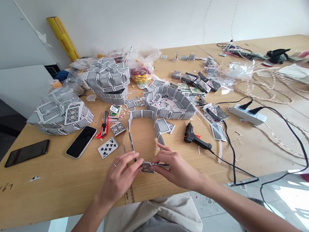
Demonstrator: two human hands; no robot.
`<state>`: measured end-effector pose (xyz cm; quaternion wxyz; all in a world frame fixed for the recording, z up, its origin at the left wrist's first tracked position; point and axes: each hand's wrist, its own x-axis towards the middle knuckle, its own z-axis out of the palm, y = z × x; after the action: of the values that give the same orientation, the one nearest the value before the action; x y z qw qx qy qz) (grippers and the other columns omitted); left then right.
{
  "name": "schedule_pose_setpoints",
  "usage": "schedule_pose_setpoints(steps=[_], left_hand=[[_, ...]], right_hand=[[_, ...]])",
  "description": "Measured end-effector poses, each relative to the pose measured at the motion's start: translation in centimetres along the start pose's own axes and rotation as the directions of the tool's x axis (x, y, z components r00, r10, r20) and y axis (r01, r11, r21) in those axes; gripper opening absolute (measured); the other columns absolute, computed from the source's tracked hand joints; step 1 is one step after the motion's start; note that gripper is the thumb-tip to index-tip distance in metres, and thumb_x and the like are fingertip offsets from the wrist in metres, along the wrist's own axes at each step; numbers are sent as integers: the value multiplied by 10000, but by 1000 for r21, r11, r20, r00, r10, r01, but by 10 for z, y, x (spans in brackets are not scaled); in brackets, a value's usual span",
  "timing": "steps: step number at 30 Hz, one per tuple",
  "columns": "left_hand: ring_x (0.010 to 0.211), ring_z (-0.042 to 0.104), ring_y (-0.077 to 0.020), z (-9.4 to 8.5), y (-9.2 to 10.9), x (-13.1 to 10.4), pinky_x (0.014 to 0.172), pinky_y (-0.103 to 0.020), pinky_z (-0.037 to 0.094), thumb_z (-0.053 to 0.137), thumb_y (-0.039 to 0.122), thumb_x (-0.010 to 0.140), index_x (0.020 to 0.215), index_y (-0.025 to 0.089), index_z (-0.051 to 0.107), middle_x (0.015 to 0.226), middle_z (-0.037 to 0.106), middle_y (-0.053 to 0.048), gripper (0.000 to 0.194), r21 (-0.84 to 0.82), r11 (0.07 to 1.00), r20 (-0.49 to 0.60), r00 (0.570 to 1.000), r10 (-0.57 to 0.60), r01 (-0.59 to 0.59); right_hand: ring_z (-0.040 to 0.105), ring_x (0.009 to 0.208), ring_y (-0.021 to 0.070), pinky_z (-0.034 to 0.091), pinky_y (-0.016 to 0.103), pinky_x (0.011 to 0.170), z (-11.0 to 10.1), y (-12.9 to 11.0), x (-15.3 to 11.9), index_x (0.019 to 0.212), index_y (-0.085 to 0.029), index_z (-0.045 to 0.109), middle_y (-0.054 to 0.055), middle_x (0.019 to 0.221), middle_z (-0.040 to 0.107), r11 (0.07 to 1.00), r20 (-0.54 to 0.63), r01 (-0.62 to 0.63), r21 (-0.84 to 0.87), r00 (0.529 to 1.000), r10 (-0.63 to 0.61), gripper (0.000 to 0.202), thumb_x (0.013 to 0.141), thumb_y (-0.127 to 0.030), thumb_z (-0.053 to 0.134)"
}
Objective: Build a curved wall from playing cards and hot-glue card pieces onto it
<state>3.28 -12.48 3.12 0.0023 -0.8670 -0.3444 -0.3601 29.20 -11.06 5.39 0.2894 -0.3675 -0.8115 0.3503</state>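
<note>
A strip of folded playing cards [142, 114] stands on edge on the table in a loop, its near side close to me. My left hand [122, 173] pinches the near left part of this strip between its fingers. On the near right part, my right hand [174, 166] grips the same strip, with the index finger stretched along it. A patterned card back [147, 167] shows between my two hands. Just right of the loop lie loose cards [164, 126]. Beyond it stands a heart-shaped card box [170, 110] without a lid, with cards inside.
A black glue gun [191, 136] lies right, its cord near a white power strip [247, 114]. To the left are a red utility knife [104, 125], an eight of clubs [108, 147] and two phones [81, 141] [27, 153]. Finished card boxes [108, 78] [59, 113] stand behind.
</note>
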Motion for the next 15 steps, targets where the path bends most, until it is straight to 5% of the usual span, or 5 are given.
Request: schedule_pose_setpoints(steps=[9,15], left_hand=[[1187,729,-225,4,10,-11,1007,-388,633,648,75,999,1194,257,673,1213,742,-79,268,-203,962,-65,977,-201,184],[820,732,-166,-3,12,-11,733,-266,582,532,263,1085,1071,234,627,906,740,-15,100,-366,749,150,829,-538,553]], right_hand=[[756,906,194,263,640,1329,6,23,-2,1133,-243,771,15,938,798,987,4,104,-122,995,-104,122,1060,-272,679],[754,1037,219,149,715,1313,4,40,0,1119,-239,763,36,1003,805,969,-51,73,-238,995,-87,103,1057,-236,680]])
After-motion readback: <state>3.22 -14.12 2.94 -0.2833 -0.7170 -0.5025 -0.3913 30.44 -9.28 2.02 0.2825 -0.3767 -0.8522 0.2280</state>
